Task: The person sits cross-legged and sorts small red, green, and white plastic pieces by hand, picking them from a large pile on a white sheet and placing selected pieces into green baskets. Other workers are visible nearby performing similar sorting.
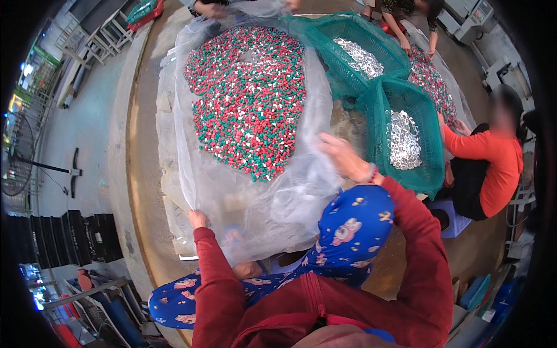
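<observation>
We pinch the clear plastic sheet (255, 197) under red, green and white pellets (246, 95): left hand (198, 219) and right hand (346, 158) should lift evenly.

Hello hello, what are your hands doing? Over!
Left hand and right hand both shut on clear plastic sheet. Red, green, white pieces heaped on it. Green baskets alongside.
</observation>
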Demonstrator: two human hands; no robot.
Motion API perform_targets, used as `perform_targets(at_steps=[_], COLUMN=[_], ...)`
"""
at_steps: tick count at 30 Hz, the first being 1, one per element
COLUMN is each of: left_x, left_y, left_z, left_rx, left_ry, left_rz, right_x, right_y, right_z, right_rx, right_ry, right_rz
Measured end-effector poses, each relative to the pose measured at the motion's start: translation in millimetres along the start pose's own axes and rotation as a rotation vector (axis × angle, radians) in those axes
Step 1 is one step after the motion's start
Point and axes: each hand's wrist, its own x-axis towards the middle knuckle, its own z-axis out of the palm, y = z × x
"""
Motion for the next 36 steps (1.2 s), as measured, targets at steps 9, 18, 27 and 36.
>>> perform_targets(at_steps=[9,18,27,36], left_x=[-128,-141,-255,-323], left_y=[27,-7,128,344], left_z=[16,-14,4,-35], left_rx=[0.635,0.438,-0.773,-1.050], left_ry=[-0.396,-0.120,-0.612,-0.779], left_rz=[0.326,0.589,0.052,0.831], right_x=[37,-138,-123,-46], right_y=[-18,27,28,88], right_z=[38,3,-1,-61], right_rx=[0.561,1.103,1.247,0.490], right_ry=[0.055,0.006,0.272,0.300], right_rz=[0.148,0.818,0.829,0.200])
